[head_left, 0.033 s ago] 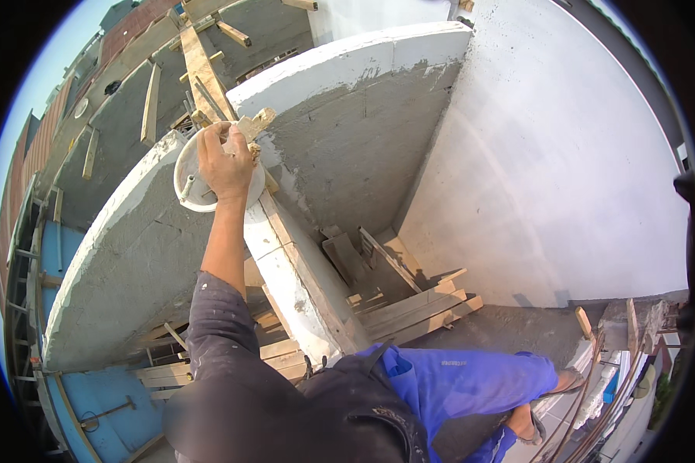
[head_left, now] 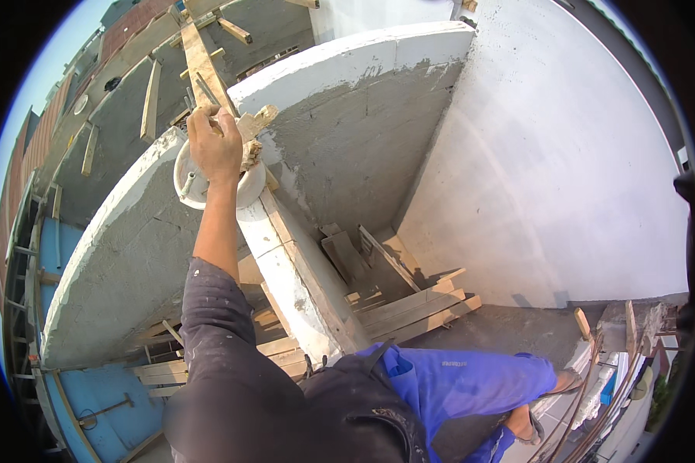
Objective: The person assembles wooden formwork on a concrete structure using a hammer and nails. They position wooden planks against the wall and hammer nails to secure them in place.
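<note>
The white bowl sat on the top end of a pale beam, against the curved grey wall. I saw the left hand curled shut over its rim; the right hand stayed out of view.

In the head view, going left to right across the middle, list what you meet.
Curved grey plastered wall → left hand over a white bucket → white-edged wooden beam → loose planks → smooth white wall.
</note>
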Motion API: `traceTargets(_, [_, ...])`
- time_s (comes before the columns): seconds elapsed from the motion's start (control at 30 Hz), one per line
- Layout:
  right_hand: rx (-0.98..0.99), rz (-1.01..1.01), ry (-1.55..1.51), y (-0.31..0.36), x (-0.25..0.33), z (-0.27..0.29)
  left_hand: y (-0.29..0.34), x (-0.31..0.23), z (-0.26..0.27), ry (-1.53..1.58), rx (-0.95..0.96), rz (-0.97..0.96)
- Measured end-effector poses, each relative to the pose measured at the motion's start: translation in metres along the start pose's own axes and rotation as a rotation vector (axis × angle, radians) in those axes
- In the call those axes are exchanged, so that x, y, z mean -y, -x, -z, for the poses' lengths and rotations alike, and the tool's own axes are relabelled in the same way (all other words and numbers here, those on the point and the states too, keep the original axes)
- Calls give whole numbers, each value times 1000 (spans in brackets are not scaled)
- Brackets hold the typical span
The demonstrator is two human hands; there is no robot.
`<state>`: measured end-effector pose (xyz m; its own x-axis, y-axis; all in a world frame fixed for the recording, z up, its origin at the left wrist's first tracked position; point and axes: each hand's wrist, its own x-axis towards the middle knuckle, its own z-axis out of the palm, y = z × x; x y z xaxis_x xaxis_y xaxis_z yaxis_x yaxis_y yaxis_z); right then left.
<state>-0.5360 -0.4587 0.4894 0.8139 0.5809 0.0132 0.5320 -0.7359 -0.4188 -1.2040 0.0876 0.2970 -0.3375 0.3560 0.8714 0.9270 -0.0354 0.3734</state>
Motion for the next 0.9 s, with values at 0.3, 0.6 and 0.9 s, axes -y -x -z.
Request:
traceTargets(0.3, [348, -115, 818, -14, -140, -39, -67, 181, -86, -517, 855, 88])
traceTargets(0.6, [265, -41, 846, -16, -187, -37, -78, 199, -68, -381, 959, 485])
traceTargets(0.9, [305, 11, 1195, -18, -185, -40, -91, 154, -51, -275, 366, 501])
